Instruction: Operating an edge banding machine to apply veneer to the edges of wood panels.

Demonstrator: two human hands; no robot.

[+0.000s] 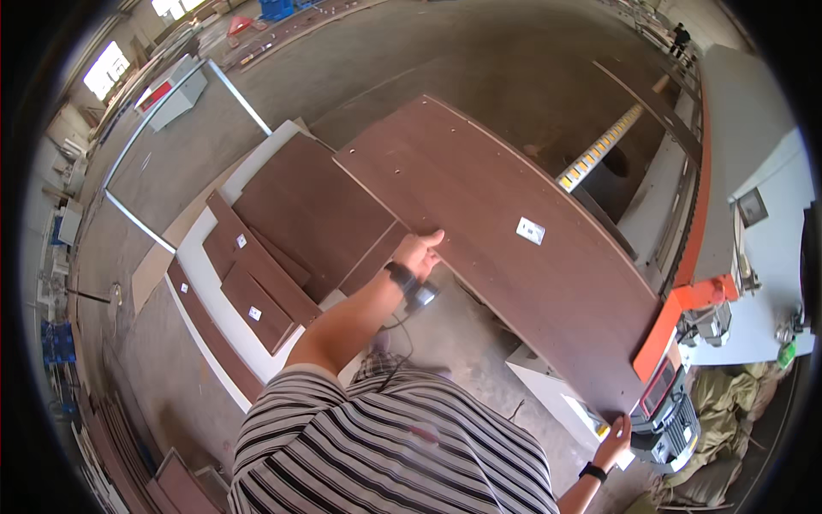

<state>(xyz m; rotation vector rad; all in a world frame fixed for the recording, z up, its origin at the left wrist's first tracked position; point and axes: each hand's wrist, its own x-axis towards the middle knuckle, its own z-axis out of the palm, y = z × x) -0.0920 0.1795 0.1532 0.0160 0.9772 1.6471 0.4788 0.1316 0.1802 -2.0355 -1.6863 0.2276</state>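
A long dark-brown board (pixel 505 240) with small drilled holes and a white label (pixel 530 230) lies slantwise in front of me. My left hand (pixel 418 252) grips its near long edge, thumb on top and the other fingers partly hidden below. At the board's near right end, my right hand (pixel 614 440) holds the edge, fingertips on the top face. Both hands are closed on the board. Its far left end overlaps a stack of brown panels (pixel 312 206) on a pale base.
An orange guard arm (pixel 664 330) and a dark motor (pixel 672 428) stand beside the board's right end. A yellow-and-white roller rail (pixel 599 150) runs beyond it. Smaller labelled panels (pixel 257 308) lie at left, near a metal frame (pixel 141 141). Crumpled olive cloth (pixel 728 403) lies at right.
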